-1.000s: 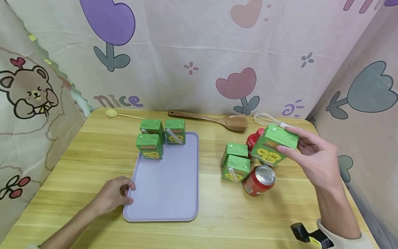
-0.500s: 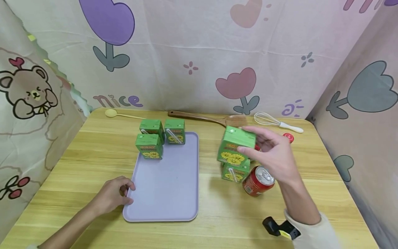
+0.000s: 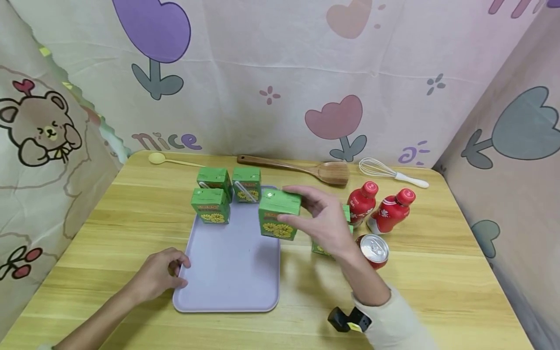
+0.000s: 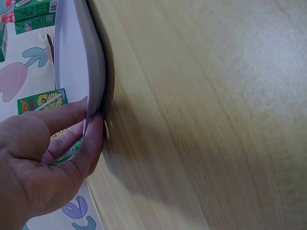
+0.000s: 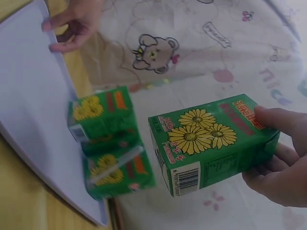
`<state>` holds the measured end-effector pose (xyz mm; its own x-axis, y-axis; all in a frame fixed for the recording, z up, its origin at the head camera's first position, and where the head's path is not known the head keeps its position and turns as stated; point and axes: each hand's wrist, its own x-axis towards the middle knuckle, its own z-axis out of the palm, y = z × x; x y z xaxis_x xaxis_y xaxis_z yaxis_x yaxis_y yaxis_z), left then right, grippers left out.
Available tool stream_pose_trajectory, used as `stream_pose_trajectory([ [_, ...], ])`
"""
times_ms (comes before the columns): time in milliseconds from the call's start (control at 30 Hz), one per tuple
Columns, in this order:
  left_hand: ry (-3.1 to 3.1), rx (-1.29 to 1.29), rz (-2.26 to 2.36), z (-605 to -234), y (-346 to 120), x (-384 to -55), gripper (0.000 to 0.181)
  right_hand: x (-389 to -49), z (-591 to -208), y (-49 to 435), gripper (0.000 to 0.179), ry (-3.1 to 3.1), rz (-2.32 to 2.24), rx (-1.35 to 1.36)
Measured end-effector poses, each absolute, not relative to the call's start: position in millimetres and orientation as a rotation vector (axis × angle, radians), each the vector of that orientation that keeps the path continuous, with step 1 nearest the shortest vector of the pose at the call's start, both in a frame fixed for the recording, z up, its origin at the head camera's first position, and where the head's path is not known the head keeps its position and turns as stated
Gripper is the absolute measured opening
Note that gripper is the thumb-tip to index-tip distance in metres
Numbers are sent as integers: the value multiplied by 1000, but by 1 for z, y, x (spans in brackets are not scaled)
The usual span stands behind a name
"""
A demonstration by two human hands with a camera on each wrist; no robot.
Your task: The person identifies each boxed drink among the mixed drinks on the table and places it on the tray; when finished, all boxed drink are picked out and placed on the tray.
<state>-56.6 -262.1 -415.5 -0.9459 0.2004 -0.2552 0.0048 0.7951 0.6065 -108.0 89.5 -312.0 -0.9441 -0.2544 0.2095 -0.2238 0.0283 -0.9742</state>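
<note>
My right hand [image 3: 321,223] grips a green drink carton [image 3: 273,218] with yellow flowers, thumb on the near face, fingers behind. It holds the carton up over the right edge of the lilac tray [image 3: 229,277]. The right wrist view shows this carton from its barcode end [image 5: 187,179]. At the tray's left rim, my left hand [image 3: 155,274] pinches the edge between thumb and fingers, plain in the left wrist view [image 4: 53,148]. Several more green cartons [image 3: 211,206] stand at the tray's far end, one with a straw on its front [image 3: 246,184].
Right of the tray are two red bottles [image 3: 389,211], a red can [image 3: 374,250] and green cartons [image 3: 321,248] partly hidden by my right hand. Along the back edge lie a yellow spoon [image 3: 157,158], a wooden spatula [image 3: 332,173] and a whisk [image 3: 378,167]. Printed cloth hangs behind.
My right hand has carried the carton leftward from above the bottles and can to the tray's right side, uncovering the red bottles. My left hand stays at the tray rim.
</note>
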Motion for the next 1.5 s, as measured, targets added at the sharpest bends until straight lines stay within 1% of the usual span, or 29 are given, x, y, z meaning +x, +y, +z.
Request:
stream_pose_trajectory([
  [400, 2679, 162, 902, -414, -261, -56, 31, -135, -358, 42, 45, 2197, -2007, -700],
  [933, 2687, 161, 877, -417, -263, -57, 31, -168, -387, 17, 46, 2186, -1988, -545],
  [1000, 2687, 159, 879, -417, -263, -57, 32, -170, -390, 16, 46, 2175, -1995, -527],
  [1300, 2686, 174, 882, -417, -264, -57, 32, -165, -372, 14, 46, 2182, -1919, -505],
  [1433, 2691, 184, 885, -418, -264, -57, 32, -168, -373, 15, 47, 2189, -1886, -504],
  [1500, 2694, 183, 884, -418, -264, -58, 32, -173, -380, 15, 48, 2173, -1898, -520],
])
